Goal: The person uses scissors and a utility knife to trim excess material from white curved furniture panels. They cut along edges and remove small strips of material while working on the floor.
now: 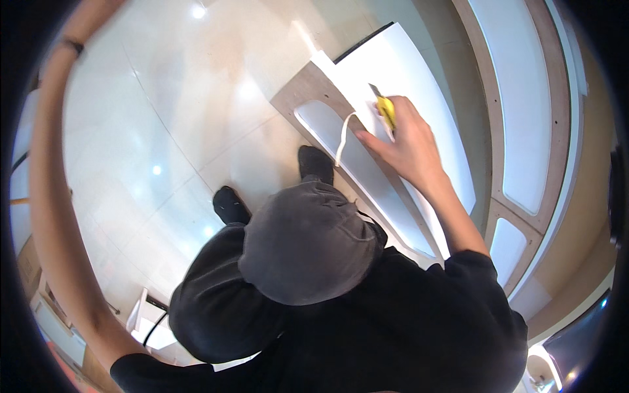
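Observation:
My right hand (413, 141) is closed round a yellow utility knife (385, 110). Its dark blade sticks out and points away from me, over a white panel (426, 85). Near my thumb a thin white strip (342, 141) curls down across a brown-framed piece with a long pale inset (367, 173), which lies along the panel's left side. Whether the strip touches my thumb I cannot tell. Far to the upper left stretches my left arm, with a dark band on the wrist; only part of my left hand (98, 14) shows, its fingers beyond the picture's edge.
Pale shiny floor tiles (190, 98) lie ahead and left, with my dark-socked feet on them. On the right stands a curved brown frame with white insets (521, 98). A small white item with a black cord (152, 327) is at the lower left.

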Available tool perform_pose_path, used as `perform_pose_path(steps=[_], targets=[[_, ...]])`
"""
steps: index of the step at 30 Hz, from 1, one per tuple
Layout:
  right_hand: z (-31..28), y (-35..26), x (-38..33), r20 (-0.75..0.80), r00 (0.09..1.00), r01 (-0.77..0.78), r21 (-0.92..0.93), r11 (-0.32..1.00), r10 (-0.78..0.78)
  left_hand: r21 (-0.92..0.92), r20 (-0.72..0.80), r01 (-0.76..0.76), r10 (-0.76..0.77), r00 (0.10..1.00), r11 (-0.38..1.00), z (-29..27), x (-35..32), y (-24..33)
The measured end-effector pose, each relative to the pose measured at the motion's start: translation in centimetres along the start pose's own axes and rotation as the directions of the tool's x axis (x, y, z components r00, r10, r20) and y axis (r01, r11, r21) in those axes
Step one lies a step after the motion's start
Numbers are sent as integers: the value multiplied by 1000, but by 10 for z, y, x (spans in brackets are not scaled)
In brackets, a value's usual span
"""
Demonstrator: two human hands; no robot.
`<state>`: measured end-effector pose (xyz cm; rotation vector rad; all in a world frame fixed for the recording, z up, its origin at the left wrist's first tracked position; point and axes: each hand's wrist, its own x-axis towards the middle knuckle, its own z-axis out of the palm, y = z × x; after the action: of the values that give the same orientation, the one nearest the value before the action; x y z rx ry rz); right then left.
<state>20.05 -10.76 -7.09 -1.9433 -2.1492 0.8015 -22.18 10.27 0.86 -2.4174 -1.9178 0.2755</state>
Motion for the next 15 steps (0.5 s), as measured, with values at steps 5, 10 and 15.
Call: perform_pose_path(steps=[5, 10, 15], targets=[[-15, 26, -73, 23, 946, -316, -145, 938, 323, -266, -17, -358, 367, 930, 895, 140, -133, 91], [-9, 55, -152, -97, 832, -554, -167, 816, 546, -648, -11, -341, 439, 898, 681, 189, -136, 169], [21, 52, -184, -209, 755, -653, -153, 742, 622, -866, 53, -163, 411, 910, 473, 223, -86, 189]])
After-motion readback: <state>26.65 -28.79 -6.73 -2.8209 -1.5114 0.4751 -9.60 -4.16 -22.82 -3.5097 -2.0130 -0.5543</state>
